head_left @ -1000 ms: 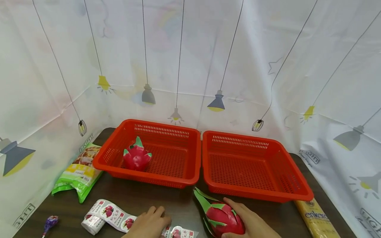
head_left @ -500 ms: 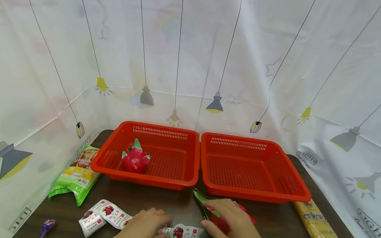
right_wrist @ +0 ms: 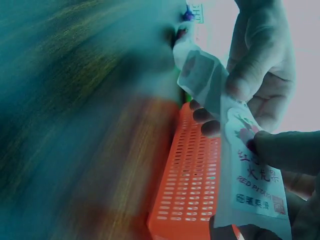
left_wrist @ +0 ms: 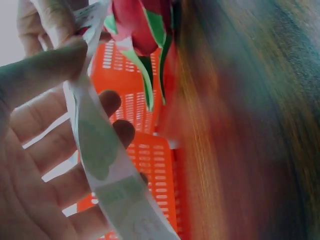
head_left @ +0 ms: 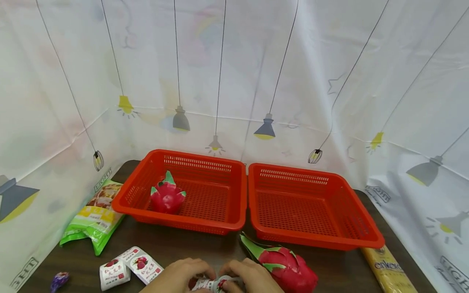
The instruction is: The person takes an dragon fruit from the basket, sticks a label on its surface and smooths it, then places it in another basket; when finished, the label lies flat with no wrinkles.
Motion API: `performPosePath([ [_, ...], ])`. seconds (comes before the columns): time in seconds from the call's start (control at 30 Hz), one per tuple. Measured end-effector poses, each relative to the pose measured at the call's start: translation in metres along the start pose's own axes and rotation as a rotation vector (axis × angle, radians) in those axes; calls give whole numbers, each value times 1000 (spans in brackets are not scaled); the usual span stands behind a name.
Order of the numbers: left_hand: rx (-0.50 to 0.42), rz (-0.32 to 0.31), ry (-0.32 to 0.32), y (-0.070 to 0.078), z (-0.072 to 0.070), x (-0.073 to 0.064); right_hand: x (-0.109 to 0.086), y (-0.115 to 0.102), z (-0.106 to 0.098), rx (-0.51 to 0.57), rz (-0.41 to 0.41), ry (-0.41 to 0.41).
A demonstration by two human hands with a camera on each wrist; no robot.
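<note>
The left hand (head_left: 179,276) and right hand (head_left: 253,278) sit close together, each pinching a thin, smooth, slightly twisted label strip (right_wrist: 252,175) between thumb and fingers; it trails leftward to a squat cylindrical roll (head_left: 114,274) on the dark wood-grained table (head_left: 176,244). Just beside the right hand lies a glossy red dragon fruit (head_left: 289,268) with long, pointed green leaves. Behind, a slotted red plastic basket (head_left: 216,226) holds a rounder, spiky-topped fruit (head_left: 167,198).
</note>
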State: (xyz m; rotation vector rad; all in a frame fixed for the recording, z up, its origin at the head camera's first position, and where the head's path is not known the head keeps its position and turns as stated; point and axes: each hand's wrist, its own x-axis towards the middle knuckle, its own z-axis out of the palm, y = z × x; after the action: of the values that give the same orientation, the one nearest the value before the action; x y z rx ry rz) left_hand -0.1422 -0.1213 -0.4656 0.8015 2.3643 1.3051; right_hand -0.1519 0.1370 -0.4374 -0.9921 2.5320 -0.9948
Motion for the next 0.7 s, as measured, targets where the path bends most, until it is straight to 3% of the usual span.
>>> performPosePath([
  [0.13,-247,-20,-81,-36,-4,4,1,-6,0,34,-99,31],
  [0.23,-322,6,-149,-48,-10,6,1,-13,4,43,-174,75],
  [0.43,-359,-10,-239,-22,-22,-1,4,-21,10,70,-233,84],
  [0.6,-348,-15,-207,-2,-26,-5,6,-18,13,51,-278,93],
  [0.7,-346,-14,-176,-1,-25,-6,8,-15,14,33,-341,115],
])
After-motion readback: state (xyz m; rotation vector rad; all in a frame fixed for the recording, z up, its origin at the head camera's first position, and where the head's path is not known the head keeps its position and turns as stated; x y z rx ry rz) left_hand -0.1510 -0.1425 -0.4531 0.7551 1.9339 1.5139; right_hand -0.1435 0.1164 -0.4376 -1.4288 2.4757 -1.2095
